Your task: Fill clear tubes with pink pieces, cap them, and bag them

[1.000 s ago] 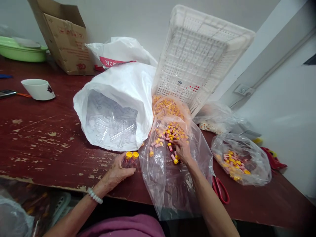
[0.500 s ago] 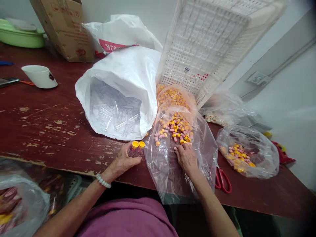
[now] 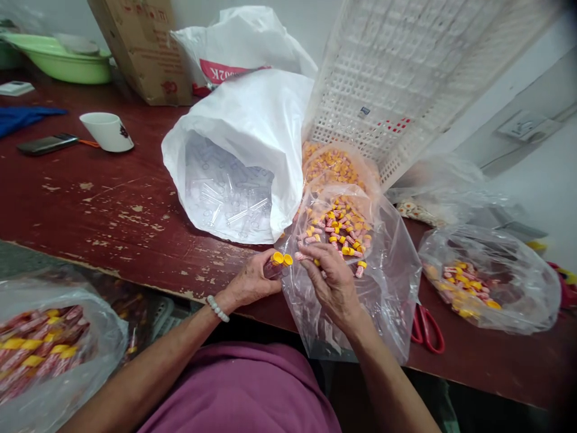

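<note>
My left hand, with a beaded bracelet on its wrist, is closed around clear tubes whose two yellow caps point up. My right hand is just to their right, with fingers and thumb pinching a small pink piece with a yellow cap. Behind and below it spreads an open clear plastic bag, which holds many such yellow-capped pink pieces. At the left, a white sack lies with its mouth towards me, and clear empty tubes show inside.
Red-handled scissors lie right of the bag. Another clear bag of capped pieces sits farther right. A white crate leans behind. At left are a cup, a phone and, lower, a bag of filled tubes.
My right hand has come up and left out of the pile with a capped pink piece, close to the tubes. My left hand still holds the tubes. The view has shifted left.
</note>
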Tool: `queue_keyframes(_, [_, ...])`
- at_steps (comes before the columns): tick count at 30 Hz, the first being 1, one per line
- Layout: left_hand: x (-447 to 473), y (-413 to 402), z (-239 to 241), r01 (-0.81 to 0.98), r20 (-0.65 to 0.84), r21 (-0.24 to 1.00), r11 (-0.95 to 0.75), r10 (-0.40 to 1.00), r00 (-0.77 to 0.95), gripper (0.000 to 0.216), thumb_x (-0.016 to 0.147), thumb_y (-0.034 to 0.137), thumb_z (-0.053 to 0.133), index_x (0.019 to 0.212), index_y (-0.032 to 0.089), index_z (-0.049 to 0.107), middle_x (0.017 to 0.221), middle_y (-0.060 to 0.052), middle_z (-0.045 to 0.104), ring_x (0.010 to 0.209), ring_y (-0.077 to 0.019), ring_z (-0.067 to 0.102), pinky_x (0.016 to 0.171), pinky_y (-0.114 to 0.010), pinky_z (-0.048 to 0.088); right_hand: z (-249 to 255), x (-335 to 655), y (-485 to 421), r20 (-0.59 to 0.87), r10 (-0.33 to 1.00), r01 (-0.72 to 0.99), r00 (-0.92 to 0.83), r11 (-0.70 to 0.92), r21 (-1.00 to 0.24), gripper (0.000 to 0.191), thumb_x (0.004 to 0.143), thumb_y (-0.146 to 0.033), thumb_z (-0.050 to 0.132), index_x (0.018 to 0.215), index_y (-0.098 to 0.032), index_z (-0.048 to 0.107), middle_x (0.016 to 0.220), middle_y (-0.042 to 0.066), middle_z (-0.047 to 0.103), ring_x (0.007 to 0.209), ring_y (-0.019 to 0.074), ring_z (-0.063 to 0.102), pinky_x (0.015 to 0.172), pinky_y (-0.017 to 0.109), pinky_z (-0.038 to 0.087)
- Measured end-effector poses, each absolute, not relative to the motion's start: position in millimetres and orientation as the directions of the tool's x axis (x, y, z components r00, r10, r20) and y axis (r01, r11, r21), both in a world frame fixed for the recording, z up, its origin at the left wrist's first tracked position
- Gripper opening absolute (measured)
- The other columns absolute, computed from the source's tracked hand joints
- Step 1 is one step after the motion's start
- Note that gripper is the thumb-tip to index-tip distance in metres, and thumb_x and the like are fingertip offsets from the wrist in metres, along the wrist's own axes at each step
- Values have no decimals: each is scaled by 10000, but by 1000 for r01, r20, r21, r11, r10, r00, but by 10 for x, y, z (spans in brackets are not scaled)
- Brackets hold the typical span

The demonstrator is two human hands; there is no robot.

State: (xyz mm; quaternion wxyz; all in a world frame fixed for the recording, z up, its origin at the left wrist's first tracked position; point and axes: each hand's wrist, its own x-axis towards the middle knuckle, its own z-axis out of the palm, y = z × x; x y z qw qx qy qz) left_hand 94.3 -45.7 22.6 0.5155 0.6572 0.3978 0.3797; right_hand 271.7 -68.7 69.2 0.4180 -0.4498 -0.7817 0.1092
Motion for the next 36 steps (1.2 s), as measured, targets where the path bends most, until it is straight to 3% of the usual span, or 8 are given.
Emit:
queue_keyframes(6, [956,-467,186,201,85,963,-178,912,401,177,622,147,618,773,138,528,696,35,488,623,-89,410,546,-195,334,783,2513,-712,455,718,538,-527,696,-475,297,907,-179,468,1191,-236,535,1060,76,581,995,163,567,850,320,505])
queue_keyframes(12, [955,-464,150,186,79,970,-157,926,368,153,591,120,588,689,152,476,637,60,391,577,-71,331,505,-194,273,750,2539,-741,511,791,627,-336,593,-506,231,857,-215,542,1084,-248,566,1145,81,528,1114,211,502,933,405,456])
queue_keyframes(20, [982,-445,201,92,-21,996,-10,943,333,230,564,113,596,794,126,585,674,33,538,601,-88,451,531,-194,356,614,2517,-829,406,820,659,-404,569,-492,307,867,-363,533,1147,-247,578,1253,84,481,1155,211,473,975,392,414])
queue_keyframes(23, [981,-454,285,63,-129,991,115,941,313,260,531,104,574,790,131,576,623,52,532,507,-67,433,445,-180,330,553,2943,-706,475,874,769,-102,372,-520,287,911,-324,436,1127,-208,585,1130,97,545,1043,186,538,874,343,466])
queue_keyframes(26, [963,-481,293,31,-216,975,220,906,364,210,552,135,580,762,134,568,595,49,531,426,-59,420,358,-173,287,368,3528,-542,407,888,919,214,-42,-391,279,859,-346,494,1024,-169,633,995,117,579,860,213,572,759,359,474])
queue_keyframes(31, [977,-524,193,-61,-186,970,234,882,434,261,599,157,616,856,128,578,744,4,601,451,-53,462,344,-162,305,54,4075,-427,127,938,940,322,-301,-161,274,832,-301,501,1010,-154,648,921,131,652,841,246,607,726,355,439])
queue_keyframes(33, [1002,-531,174,-60,-174,973,222,881,439,290,607,153,625,891,129,573,789,-6,614,459,-48,465,346,-157,311,80,4051,-456,183,930,930,318,-268,-252,266,831,-314,494,980,-154,646,897,116,670,825,235,615,738,349,438])
queue_keyframes(36, [1044,-533,174,-45,-163,978,204,881,445,273,605,146,635,868,129,564,768,5,603,459,-43,458,345,-147,313,271,3770,-549,329,859,793,392,-134,-595,308,792,-409,569,972,-165,624,852,77,671,762,197,613,717,323,456])
